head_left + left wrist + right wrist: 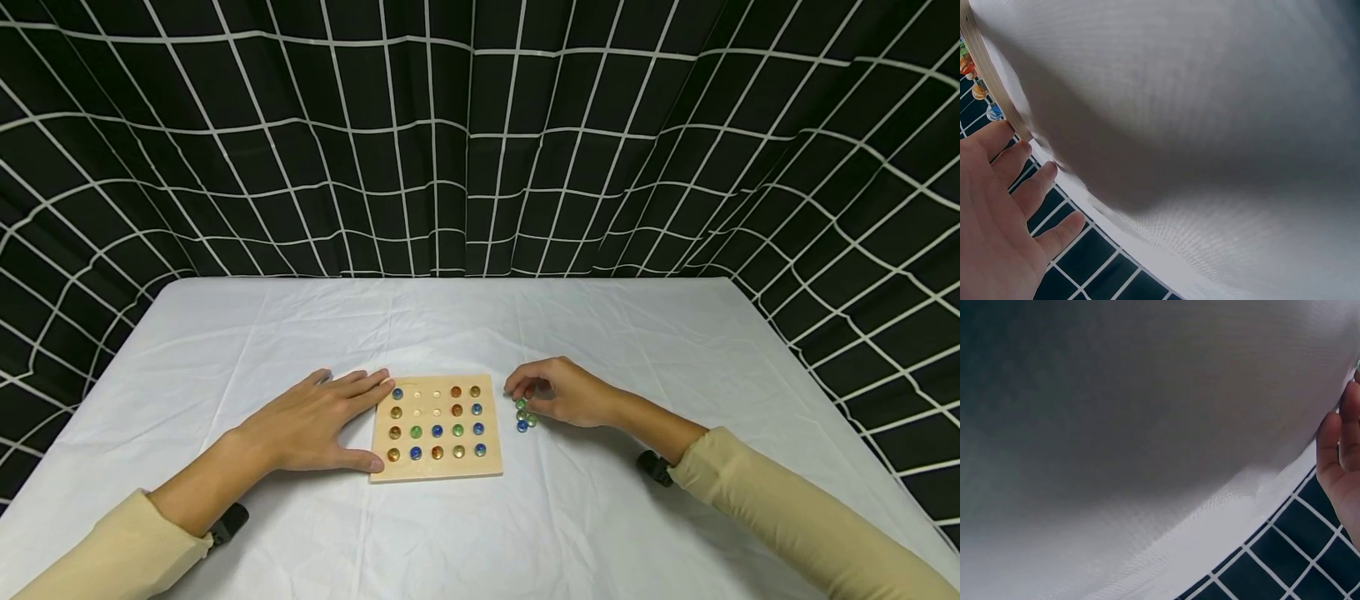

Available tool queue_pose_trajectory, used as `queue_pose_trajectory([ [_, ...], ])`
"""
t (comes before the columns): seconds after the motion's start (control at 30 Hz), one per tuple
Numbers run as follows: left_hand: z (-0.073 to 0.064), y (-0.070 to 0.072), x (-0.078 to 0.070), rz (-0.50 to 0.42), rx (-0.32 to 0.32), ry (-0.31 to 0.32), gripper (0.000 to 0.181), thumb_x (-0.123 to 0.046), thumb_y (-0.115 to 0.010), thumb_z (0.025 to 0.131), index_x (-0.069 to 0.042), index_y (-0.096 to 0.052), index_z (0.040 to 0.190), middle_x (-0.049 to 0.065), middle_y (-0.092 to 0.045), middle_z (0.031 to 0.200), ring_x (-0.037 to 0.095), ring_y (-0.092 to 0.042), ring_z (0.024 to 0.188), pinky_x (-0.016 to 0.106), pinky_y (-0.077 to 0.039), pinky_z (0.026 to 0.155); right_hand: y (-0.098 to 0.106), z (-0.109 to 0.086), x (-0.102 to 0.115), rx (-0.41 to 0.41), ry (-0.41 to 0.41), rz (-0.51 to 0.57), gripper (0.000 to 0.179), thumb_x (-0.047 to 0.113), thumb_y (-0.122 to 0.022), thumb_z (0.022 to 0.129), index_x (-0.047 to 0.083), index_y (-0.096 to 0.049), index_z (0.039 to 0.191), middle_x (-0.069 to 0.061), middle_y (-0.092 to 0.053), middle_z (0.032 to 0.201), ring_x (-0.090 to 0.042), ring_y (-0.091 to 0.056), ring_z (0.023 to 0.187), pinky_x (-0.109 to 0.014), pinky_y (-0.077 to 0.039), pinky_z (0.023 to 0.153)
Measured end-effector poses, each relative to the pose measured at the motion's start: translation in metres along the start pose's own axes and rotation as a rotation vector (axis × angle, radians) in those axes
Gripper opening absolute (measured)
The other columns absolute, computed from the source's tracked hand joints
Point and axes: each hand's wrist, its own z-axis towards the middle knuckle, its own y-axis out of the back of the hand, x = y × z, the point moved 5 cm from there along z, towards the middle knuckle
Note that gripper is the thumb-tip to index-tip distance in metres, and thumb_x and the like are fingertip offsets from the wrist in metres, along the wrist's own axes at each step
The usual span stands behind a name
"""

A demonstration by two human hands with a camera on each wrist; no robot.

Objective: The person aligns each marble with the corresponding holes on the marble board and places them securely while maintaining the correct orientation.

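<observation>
A light wooden board (pixel 442 382) with rows of hollows lies on the table. Marbles in blue, green, amber and rust brown fill many of the hollows; a few near its far side hold none. My left hand (pixel 315 425) rests at the board's left edge, fingers spread, with the thumb on the near corner. In the left wrist view the left fingers (pixel 1038 190) look extended beside the board's edge. My right hand (pixel 572 392) bends its fingers over a small cluster of green and blue marbles (pixel 522 426) right of the board. Whether it pinches one is hidden.
A white cloth (pixel 637 325) with creases covers the table. Behind it and at both sides hangs a black curtain (pixel 495 158) with a white grid. Dark wrist devices show under the left cuff (pixel 229 523) and the right cuff (pixel 655 468).
</observation>
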Motion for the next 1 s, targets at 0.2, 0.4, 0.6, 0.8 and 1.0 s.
queue_pose_trajectory([
  [0.2, 0.0, 0.0, 0.0, 0.002, -0.002, -0.004, 0.108, -0.09, -0.042, 0.076, -0.018, -0.035, 0.156, 0.002, -0.033, 0.161, 0.03, -0.034, 0.145, 0.065, -0.028, 0.111, 0.002, 0.002, 0.003, -0.014, 0.012, -0.011, 0.028, -0.007, -0.069, 0.086, 0.007, -0.07, 0.111, 0.001, -0.07, 0.098, -0.013, -0.062, 0.09, -0.03, -0.053, 0.082],
  [0.4, 0.0, 0.0, 0.0, 0.004, -0.003, -0.004, 0.109, -0.09, -0.042, 0.076, -0.017, -0.036, 0.156, 0.002, -0.033, 0.16, 0.03, -0.035, 0.145, 0.066, -0.028, 0.111, 0.003, 0.007, 0.011, -0.04, 0.026, -0.05, 0.027, -0.004, -0.069, 0.088, 0.007, -0.07, 0.112, 0.001, -0.07, 0.098, -0.012, -0.061, 0.09, -0.033, -0.053, 0.081],
  [0.6, -0.001, 0.001, -0.001, 0.006, -0.009, -0.004, 0.108, -0.09, -0.043, 0.076, -0.017, -0.035, 0.156, 0.002, -0.034, 0.16, 0.03, -0.035, 0.145, 0.065, -0.028, 0.111, 0.004, 0.014, 0.019, -0.069, 0.06, -0.054, 0.027, -0.004, -0.068, 0.089, 0.005, -0.069, 0.114, 0.001, -0.07, 0.097, -0.012, -0.061, 0.09, -0.035, -0.053, 0.081],
  [0.8, -0.001, 0.001, -0.001, 0.005, -0.01, -0.004, 0.108, -0.09, -0.043, 0.076, -0.017, -0.035, 0.156, 0.003, -0.034, 0.16, 0.031, -0.034, 0.145, 0.065, -0.028, 0.111, -0.001, 0.022, 0.028, -0.065, 0.071, -0.036, 0.026, -0.003, -0.068, 0.09, 0.005, -0.068, 0.115, 0.0, -0.07, 0.098, -0.012, -0.061, 0.091, -0.035, -0.053, 0.082],
  [1.0, -0.001, 0.001, -0.001, 0.002, -0.012, -0.008, 0.108, -0.09, -0.043, 0.076, -0.017, -0.036, 0.156, 0.002, -0.034, 0.16, 0.031, -0.035, 0.145, 0.065, -0.028, 0.111, -0.007, 0.032, 0.039, -0.049, 0.085, -0.021, 0.026, -0.002, -0.067, 0.09, 0.005, -0.068, 0.115, -0.001, -0.071, 0.1, -0.011, -0.061, 0.093, -0.037, -0.053, 0.084],
])
